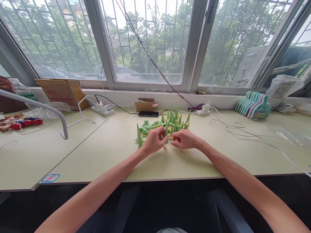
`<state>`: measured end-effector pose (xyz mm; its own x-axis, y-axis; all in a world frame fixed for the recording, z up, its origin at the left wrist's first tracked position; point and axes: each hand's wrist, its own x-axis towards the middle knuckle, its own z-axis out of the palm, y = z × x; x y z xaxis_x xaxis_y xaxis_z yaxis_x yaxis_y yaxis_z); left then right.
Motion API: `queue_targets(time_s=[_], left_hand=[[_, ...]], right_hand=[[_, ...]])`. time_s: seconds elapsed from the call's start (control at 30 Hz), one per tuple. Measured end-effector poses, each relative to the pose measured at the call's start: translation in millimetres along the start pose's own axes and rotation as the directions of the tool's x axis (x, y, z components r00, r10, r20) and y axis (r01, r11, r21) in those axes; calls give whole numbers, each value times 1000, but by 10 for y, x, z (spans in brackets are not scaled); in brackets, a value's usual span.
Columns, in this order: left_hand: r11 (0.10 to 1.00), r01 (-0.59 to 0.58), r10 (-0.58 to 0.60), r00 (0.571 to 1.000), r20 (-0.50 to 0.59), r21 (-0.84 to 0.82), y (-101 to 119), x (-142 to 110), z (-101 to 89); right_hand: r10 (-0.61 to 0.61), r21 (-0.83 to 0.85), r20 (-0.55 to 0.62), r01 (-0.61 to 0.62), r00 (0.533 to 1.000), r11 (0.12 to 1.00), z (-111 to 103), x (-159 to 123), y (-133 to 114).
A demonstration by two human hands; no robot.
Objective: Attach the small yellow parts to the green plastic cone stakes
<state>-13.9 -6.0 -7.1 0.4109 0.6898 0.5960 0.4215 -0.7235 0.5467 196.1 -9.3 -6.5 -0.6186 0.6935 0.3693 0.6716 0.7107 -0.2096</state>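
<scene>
My left hand (155,140) is closed round a pointed green plastic cone (166,128), which it holds tip up over the table. A small yellow piece (165,147) shows just below those fingers. Close by on the right, my right hand (186,139) has its fingers curled together; whether anything is in them is hidden. Behind both hands stand several upright green cones (171,113) with yellow bits around their bases. More green pieces (145,127) lie heaped to the left of these, and another upright cone (139,139) is beside my left wrist.
A dark phone (148,114) lies behind the pieces, before a small open cardboard box (145,105). Teal and pink hangers (254,105) stand at right. White cables (239,126) trail across the right side. A white curved bar (48,108) crosses the left, near a power strip (103,111).
</scene>
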Motion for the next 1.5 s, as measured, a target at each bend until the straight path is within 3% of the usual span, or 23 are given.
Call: queue_targets(time_s=[0.13, 0.3, 0.57, 0.97, 1.5], left_hand=[[998, -18, 15, 999, 43, 66, -9, -14, 8], [992, -13, 6, 999, 50, 123, -44, -17, 15], [989, 21, -27, 999, 39, 146, -53, -8, 6], [979, 109, -120, 991, 57, 174, -40, -10, 1], [981, 170, -170, 985, -13, 92, 34, 31, -18]], right_hand=[[0, 36, 90, -3, 996, 999, -23, -8, 4], [20, 42, 98, -24, 995, 999, -13, -9, 4], [20, -11, 64, -19, 998, 1000, 39, 11, -3], [-47, 44, -99, 51, 994, 998, 82, 14, -99], [-138, 36, 12, 138, 990, 990, 192, 53, -158]])
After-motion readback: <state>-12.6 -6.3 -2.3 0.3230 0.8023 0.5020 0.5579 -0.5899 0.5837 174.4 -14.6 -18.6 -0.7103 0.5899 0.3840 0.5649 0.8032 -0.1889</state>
